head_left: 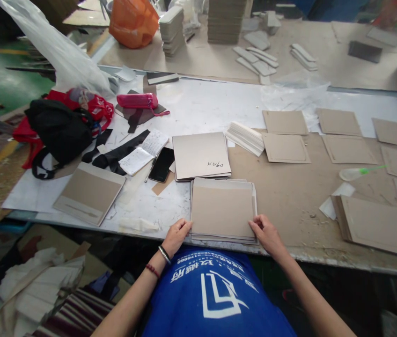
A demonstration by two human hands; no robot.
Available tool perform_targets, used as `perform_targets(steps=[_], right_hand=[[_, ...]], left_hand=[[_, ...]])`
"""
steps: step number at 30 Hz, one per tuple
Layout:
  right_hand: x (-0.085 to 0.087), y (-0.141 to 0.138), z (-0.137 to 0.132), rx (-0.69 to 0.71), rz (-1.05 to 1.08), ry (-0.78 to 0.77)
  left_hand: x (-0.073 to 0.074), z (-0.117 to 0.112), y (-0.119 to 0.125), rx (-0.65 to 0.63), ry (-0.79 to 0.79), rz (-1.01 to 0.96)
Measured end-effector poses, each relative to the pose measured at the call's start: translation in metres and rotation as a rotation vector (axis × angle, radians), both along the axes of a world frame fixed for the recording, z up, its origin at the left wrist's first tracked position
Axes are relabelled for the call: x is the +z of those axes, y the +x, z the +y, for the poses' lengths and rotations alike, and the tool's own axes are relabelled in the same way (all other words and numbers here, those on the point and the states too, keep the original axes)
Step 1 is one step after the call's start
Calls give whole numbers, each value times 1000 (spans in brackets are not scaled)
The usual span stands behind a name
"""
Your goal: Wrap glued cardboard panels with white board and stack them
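A stack of grey-brown cardboard sheets point(221, 206) lies at the table's front edge, straight before me. My left hand point(177, 234) pinches the top sheet by its lower left edge, fingers closed. At the opposite edge my right hand point(266, 232) grips the same sheet between thumb and fingers. Paler sheets stick out a little behind and to the right of it. Just beyond sits another pile of cardboard sheets point(200, 154), the top one marked in handwriting. Whether the pinched sheet is lifted off the stack, I cannot tell.
Single cardboard panels point(286, 149) and a thicker stack point(377, 222) lie to the right, near a glue bottle point(353, 174) with a green tip. White strips point(246, 138) rest behind. To the left are a phone point(161, 164), notebook point(144, 152), pink pouch point(137, 100) and black bag point(60, 131).
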State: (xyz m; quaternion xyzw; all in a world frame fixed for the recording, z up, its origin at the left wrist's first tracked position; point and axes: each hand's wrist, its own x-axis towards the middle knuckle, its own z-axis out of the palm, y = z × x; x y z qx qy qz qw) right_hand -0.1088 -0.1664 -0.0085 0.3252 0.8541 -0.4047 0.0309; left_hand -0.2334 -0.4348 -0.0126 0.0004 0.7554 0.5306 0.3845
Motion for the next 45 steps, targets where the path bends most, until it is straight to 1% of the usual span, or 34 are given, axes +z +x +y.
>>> perform_targets(steps=[7, 13, 15, 20, 23, 28, 32, 36, 39, 45], right_hand=[[1, 1, -2, -2, 8, 14], [1, 2, -2, -8, 4, -8], [0, 2, -1, -17, 4, -36], [-3, 4, 4, -32, 24, -158], [-4, 4, 5, -34, 32, -186], [-5, 0, 4, -15, 4, -95], [-5, -2, 4, 2, -21, -23], [-4, -3, 4, 26, -36, -3], [-3, -3, 3, 14, -48, 9], [-4, -3, 2, -1, -33, -18]], left_hand=[[3, 1, 1, -12, -2, 57], [7, 4, 1, -22, -43, 114], [8, 5, 1, -25, -54, 122], [8, 6, 2, -16, -79, 129], [6, 5, 3, -5, -82, 123], [2, 5, 3, -2, -81, 142], [1, 6, 3, 10, -113, 146], [0, 6, 3, 10, -136, 141], [0, 7, 3, 7, -154, 149], [6, 10, 2, -14, -224, 215]])
